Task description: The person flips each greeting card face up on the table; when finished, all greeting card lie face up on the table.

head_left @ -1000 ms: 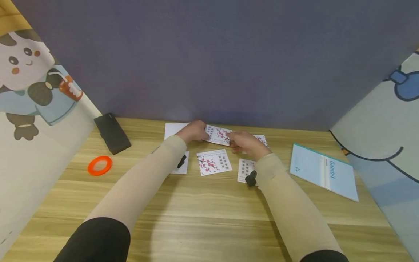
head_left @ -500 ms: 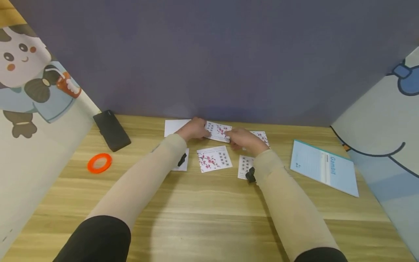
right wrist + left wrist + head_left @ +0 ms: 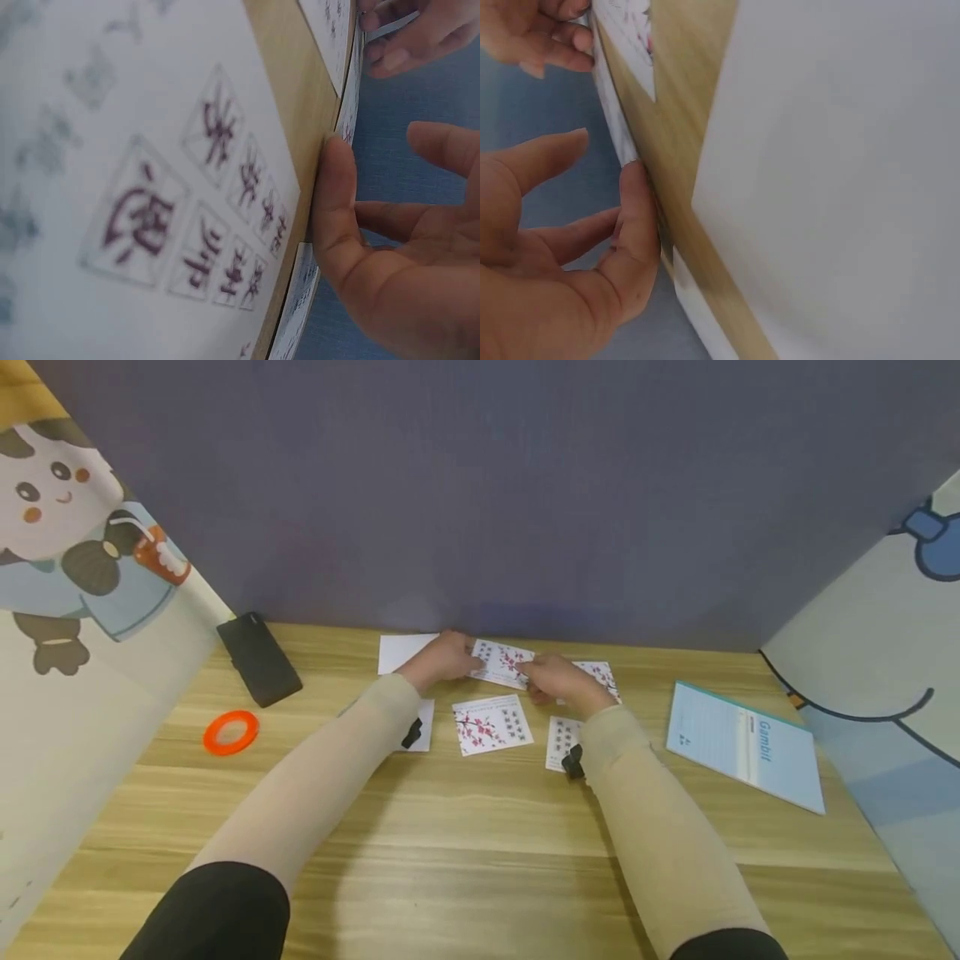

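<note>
A white card (image 3: 498, 662) printed with red blossom and dark characters lies between the two hands at the back of the table. My left hand (image 3: 445, 657) holds its left end; in the left wrist view the thumb (image 3: 637, 206) touches the card's edge, with the index finger raised off it. At the opposite end, my right hand (image 3: 561, 680) grips the card, its thumb (image 3: 334, 169) against the edge in the right wrist view. Directly in front sits another blossom card (image 3: 492, 725). The held card's ends are partly covered by fingers.
Around the hands lie a blank white card (image 3: 401, 652), a partly covered card (image 3: 423, 735), a character card (image 3: 562, 739) and a blossom card (image 3: 602, 678). A light-blue notebook (image 3: 742, 747) is at right. Leftward are a black oblong object (image 3: 258, 660) and an orange ring (image 3: 231, 732).
Both hands stay at the ends of the same card, which has barely moved. The whole head view shifts slightly; the other cards keep their places.
</note>
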`<state>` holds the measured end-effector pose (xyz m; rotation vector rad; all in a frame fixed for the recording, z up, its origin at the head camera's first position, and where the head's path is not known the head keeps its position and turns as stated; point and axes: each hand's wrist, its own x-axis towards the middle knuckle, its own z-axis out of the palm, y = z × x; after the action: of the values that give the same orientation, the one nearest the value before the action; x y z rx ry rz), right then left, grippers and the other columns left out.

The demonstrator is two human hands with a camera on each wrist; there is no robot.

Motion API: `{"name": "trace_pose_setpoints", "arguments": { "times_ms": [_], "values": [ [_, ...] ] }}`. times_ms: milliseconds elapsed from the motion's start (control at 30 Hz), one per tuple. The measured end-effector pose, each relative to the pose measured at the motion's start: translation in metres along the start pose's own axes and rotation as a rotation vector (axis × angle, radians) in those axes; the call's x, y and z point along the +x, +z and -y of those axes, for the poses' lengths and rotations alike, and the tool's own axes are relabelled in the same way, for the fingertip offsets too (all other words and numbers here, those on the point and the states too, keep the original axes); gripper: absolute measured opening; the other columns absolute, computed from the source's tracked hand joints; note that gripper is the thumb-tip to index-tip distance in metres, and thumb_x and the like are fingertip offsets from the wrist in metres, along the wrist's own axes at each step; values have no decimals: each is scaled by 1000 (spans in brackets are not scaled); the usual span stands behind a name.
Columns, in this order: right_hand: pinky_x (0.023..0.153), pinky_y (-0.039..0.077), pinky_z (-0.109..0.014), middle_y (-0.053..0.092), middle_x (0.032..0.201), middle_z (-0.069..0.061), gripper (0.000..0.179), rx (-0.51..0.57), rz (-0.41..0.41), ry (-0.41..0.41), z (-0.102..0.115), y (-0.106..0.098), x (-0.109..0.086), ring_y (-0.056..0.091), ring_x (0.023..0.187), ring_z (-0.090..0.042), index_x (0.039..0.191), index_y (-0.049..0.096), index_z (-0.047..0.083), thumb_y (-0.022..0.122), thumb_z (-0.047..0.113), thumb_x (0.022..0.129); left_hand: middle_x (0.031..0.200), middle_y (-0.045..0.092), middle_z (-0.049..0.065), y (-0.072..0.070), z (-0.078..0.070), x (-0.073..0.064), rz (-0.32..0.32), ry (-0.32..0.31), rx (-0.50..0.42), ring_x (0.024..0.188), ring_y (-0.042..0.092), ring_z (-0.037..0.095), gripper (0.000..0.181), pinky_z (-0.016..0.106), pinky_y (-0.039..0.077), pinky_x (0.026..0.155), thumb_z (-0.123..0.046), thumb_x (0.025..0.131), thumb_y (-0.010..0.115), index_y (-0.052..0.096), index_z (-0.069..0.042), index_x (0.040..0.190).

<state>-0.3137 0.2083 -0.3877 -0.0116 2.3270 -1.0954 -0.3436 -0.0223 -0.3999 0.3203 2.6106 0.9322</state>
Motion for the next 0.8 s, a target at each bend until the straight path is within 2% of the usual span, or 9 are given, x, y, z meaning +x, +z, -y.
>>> {"name": "trace_pose_setpoints", "arguments": {
  "times_ms": [133,267,333,367,500,567,633,700,800],
  "values": [
    [103,54,-43,46,84,-3,40,-37,15,8,-1,-2,-3,60,90,-22,119,51,7,42,46,114,156,56,21,-10,5,-16,4,-18,-86,134,60,34,64,52,47,122,-35,108,61,46,0,159],
    [117,51,-52,57,114,-10,56,-42,32,4,-2,-6,-7,68,119,-31,145,50,2,42,48,114,165,48,21,-24,20,-27,-48,-14,-47,153,47,41,65,57,40,128,-37,107,61,46,-1,159],
    [122,48,-54,55,118,-14,52,-30,43,-7,-2,-8,-8,65,130,-35,135,54,1,42,47,114,163,49,23,-30,29,-30,-78,-18,-24,152,47,42,65,57,41,127,-36,107,61,46,0,159],
    [123,47,-55,58,123,-16,55,-25,45,-7,-2,-10,-9,66,130,-36,139,53,0,43,47,114,163,50,23,-32,33,-32,-95,-18,-7,151,48,42,64,57,41,127,-35,107,61,46,1,158],
    [122,47,-57,62,128,-21,59,-34,22,-5,3,-12,-11,69,120,-33,143,53,-2,42,48,114,161,50,26,-41,48,-40,-136,-40,21,150,48,43,65,56,40,128,-34,107,62,46,5,157],
    [122,46,-57,66,127,-20,68,-69,-14,0,8,-10,-13,71,110,-30,158,42,-2,41,50,114,161,48,27,-45,55,-44,-152,-59,24,151,46,44,67,56,39,129,-34,105,64,46,6,156],
    [116,51,-54,69,103,-14,66,-114,-48,-18,16,-5,-14,70,92,-26,155,46,-2,41,50,113,163,44,28,-49,62,-48,-162,-80,35,153,42,45,70,57,36,130,-35,104,65,45,7,156],
    [108,55,-52,59,82,-7,66,-130,-77,-47,24,2,-14,62,77,-23,154,48,-1,42,50,113,166,39,29,-52,68,-51,-162,-113,33,155,37,46,73,59,32,132,-36,102,67,44,7,157],
    [100,59,-48,66,98,-8,66,-124,-94,-112,39,15,-12,63,80,-21,159,45,3,44,50,112,169,32,30,-57,77,-53,-161,-162,29,158,32,49,73,62,30,132,-37,101,69,46,7,155]
  ]
}}
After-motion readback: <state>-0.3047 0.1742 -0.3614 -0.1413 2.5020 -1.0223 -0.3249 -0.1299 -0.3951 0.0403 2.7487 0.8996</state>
